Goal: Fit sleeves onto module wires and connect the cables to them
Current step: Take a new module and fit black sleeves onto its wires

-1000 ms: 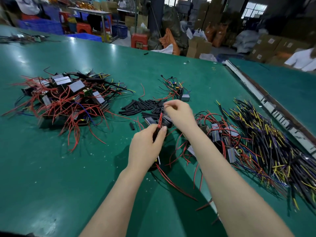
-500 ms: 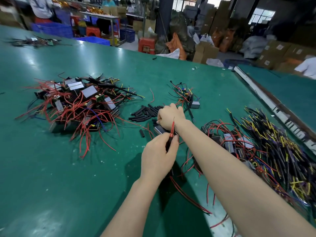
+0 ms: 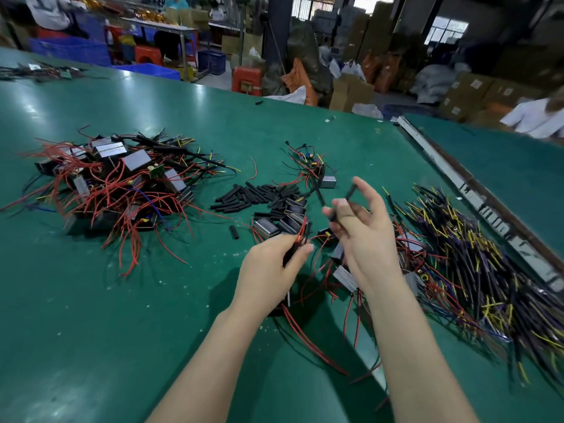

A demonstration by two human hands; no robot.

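Head view: right hand (image 3: 363, 236) is pinching a black sleeve (image 3: 348, 198), left hand (image 3: 268, 273) is gripping red wires (image 3: 300, 235).
Advice: keeping wire tips bunched and steady, aligning the sleeve's mouth before sliding.

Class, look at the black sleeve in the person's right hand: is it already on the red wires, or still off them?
Off. The right hand pinches the sleeve in the air, apart from the red wires gripped by the left hand.

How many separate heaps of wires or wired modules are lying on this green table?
5: a big red-wired heap at left, a small cluster mid-table, modules under the hands, cables at right, and a small pile far left.
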